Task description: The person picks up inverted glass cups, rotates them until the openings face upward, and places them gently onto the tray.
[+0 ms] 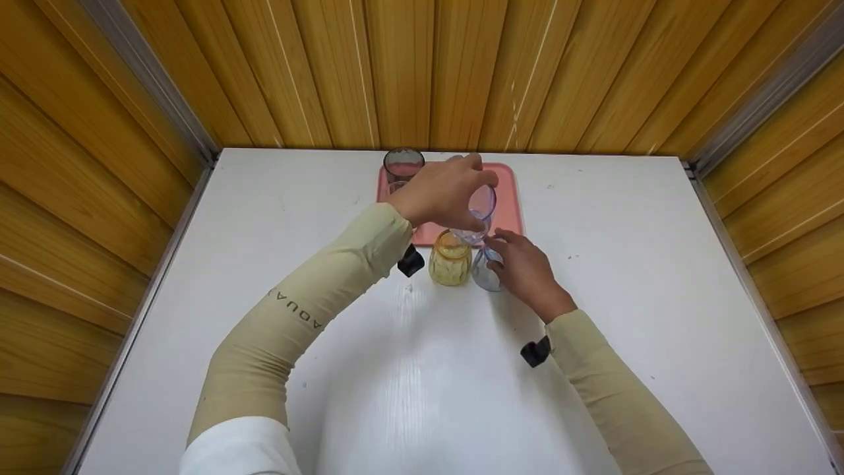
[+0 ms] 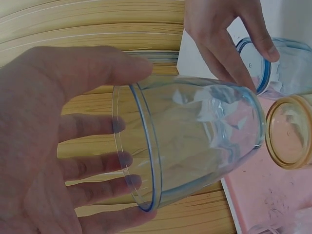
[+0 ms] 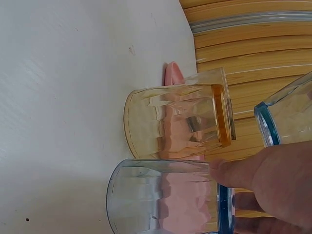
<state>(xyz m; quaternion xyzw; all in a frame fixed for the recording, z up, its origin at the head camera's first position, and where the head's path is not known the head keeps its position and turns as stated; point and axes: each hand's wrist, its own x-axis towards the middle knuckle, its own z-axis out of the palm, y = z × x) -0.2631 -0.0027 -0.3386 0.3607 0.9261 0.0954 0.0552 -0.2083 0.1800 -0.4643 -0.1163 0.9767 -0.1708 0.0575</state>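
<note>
My left hand (image 1: 443, 192) grips a clear blue-tinted glass (image 2: 204, 141) near its rim, thumb on one side and fingers on the other. That glass is tilted in the air above the tray's near edge. My right hand (image 1: 525, 272) pinches the rim of a second blue-tinted glass (image 3: 139, 200), which stands upright on the white table. Just to the left of this one, an amber glass (image 1: 450, 269) stands upright, touched by neither hand. In the right wrist view, the raised glass (image 3: 295, 112) shows only its base end.
A pink tray (image 1: 509, 211) lies behind the glasses. At its far left corner stands a dark glass (image 1: 403, 158), with another clear glass partly hidden behind my left wrist. Wood-patterned walls (image 1: 409, 72) enclose the white table (image 1: 283, 198) at the back and sides.
</note>
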